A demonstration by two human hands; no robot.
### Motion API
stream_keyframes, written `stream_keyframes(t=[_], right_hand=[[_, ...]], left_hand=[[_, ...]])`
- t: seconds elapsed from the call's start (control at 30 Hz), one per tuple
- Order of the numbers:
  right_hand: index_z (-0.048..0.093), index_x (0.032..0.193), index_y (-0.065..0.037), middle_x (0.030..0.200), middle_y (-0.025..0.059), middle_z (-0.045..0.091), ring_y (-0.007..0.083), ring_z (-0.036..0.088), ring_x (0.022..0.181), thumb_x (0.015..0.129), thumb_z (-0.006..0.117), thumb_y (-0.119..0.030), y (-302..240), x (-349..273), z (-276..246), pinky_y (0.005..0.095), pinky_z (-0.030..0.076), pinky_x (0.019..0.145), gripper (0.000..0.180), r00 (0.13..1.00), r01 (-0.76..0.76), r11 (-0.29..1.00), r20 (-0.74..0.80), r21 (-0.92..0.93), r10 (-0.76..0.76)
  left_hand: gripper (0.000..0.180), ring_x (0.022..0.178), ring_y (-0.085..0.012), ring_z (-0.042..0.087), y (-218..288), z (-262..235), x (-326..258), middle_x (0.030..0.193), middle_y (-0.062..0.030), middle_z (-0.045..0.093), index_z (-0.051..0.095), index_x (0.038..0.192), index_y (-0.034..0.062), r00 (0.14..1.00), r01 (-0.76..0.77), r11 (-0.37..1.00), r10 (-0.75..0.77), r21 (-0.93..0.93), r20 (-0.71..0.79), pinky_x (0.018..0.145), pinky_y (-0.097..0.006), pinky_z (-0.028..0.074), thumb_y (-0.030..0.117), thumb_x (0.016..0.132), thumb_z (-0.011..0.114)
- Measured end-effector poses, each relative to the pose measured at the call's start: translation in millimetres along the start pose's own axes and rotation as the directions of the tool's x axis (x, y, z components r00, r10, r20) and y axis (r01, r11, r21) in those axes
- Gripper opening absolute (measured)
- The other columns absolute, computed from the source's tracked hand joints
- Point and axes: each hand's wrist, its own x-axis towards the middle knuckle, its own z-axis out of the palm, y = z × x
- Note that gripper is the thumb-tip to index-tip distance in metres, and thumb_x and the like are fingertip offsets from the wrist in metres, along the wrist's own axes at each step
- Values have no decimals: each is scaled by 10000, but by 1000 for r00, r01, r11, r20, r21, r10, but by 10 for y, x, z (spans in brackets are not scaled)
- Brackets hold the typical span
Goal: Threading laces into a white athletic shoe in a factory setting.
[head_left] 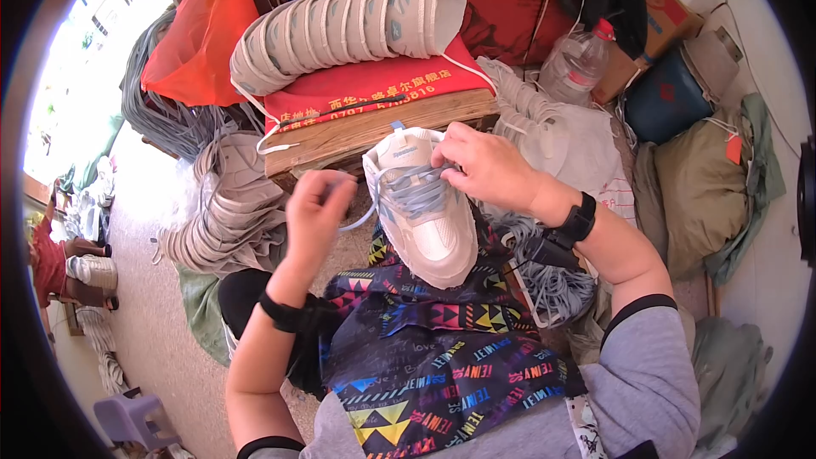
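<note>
"Black, bright-patterned cloth apron [450, 357] nearest you; where's your white-and-grey shoe [435, 246]?"

"Over its far end. Your right grip [491, 166] pinches the flat, pale-blue lace [415, 191]; left grip [316, 211] blurred, can't tell. Best pull untwisted."

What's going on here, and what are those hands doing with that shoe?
A person is working on a pale shoe upper with a blue-grey lace across its front. The right hand has its fingers at the lacing by the tongue; its exact grip is hard to see. The left hand is blurred beside the upper, so I can't tell whether it holds anything. Beyond them, a row of nested uppers lies on a red cloth over a wooden bench.
</note>
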Motion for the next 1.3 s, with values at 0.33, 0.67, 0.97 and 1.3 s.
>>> stream_keyframes(t=[0.33, 0.67, 0.97, 1.3], right_hand=[[610, 920, -79, 879, 92, 537, 275, 600, 772, 798, 618, -48, -22, -26, 201, 364, 490, 670, 127, 988, 134, 987, -93, 87, -126], [600, 956, -58, 870, 98, 530, 284, 577, 752, 804, 628, -47, 136, -129, 262, 363, 472, 648, 156, 892, 256, 914, -288, -315, -349], [594, 1167, -43, 838, 42, 586, 117, 570, 731, 959, 470, -112, 625, -420, -273, 249, 470, 675, 252, 914, -225, 779, -151, 585, 377], [541, 1305, -37, 703, -20, 550, 1, 333, 485, 966, 470, -158, 1254, -632, -1560, 167, 244, 407, 367, 524, -48, 669, -551, 741, 649]], left_hand=[[172, 701, -157, 490, 140, 337, 76, 878, -48, 486, 667, 923, 46, 964, -238, 961, 218, 137, 150, 612, -281, 433, -30, 772, 697], [265, 843, -279, 585, -20, 282, 131, 915, -100, 568, 580, 936, 52, 728, -656, 565, 649, 500, 222, 713, -372, 468, -23, 699, 673], [133, 792, -175, 543, -261, -1, -105, 873, -72, 571, 576, 1053, 7, 997, -49, 985, 59, 165, -56, 722, -303, 461, 66, 934, 579], [342, 604, -60, 343, -361, -1337, 263, 727, 43, 389, 655, 1022, 48, 943, 156, 985, -169, -69, -286, 533, -214, 290, 266, 1015, 391]])
